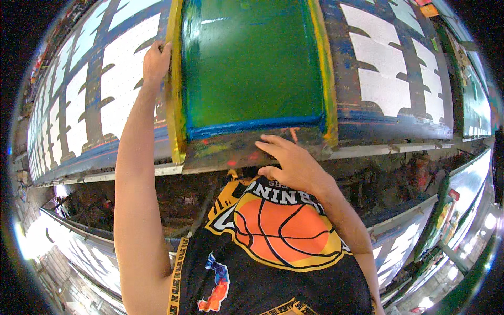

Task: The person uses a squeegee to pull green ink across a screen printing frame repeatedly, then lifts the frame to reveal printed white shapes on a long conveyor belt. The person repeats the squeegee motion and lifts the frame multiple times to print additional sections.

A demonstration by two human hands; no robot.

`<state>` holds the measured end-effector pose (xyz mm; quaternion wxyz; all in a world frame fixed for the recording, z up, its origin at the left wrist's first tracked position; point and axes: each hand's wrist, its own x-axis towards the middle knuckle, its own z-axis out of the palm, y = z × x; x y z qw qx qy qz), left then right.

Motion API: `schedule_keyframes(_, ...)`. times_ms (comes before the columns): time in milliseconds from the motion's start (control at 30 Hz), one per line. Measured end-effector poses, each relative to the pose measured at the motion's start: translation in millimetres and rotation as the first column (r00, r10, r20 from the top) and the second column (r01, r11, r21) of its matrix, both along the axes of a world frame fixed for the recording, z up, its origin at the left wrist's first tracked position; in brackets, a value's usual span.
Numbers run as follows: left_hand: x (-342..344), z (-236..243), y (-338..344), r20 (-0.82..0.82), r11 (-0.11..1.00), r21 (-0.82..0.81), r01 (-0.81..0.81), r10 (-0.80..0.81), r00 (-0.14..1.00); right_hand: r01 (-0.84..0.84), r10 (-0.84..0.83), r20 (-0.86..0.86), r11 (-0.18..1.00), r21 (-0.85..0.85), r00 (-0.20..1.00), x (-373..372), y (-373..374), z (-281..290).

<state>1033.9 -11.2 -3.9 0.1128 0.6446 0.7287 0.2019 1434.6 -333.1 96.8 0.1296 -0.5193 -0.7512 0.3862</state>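
A printing screen (pixel 252 68) with green mesh lies in the middle of the long table, its side rails coated in yellow and a blue band along its near edge. My left hand (pixel 157 62) is closed around the left rail (pixel 176 100), toward the far part. Close to my body, my right hand (pixel 291 164) hovers by the near end of the screen. Its fingers are spread apart with nothing seen in them. Whether the fingertips touch the dark near board (pixel 220 152) I cannot tell.
White cut fabric pieces (pixel 375 63) lie in rows on the dark table right of the screen. More white pieces (pixel 128 73) lie to the left. A metal rail (pixel 388 150) runs along the table's near edge. Other tables (pixel 404 241) stand behind me on both sides.
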Motion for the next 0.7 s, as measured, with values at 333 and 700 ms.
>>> schedule_keyframes(333, -1.6, -1.4, -2.4, 0.068, 0.998, 0.062, -0.014, 0.01, 0.998, 0.624, -0.616, -0.123, 0.78, 0.047, 0.778, 177.2, 65.0, -58.1)
schedule_keyframes(700, 5.8, 5.8, -7.3, 0.135, 0.998, 0.066, -0.021, 0.012, 0.991, 0.441, -0.435, -0.072, 0.881, 0.17, 0.898, 178.9, 92.2, -94.4)
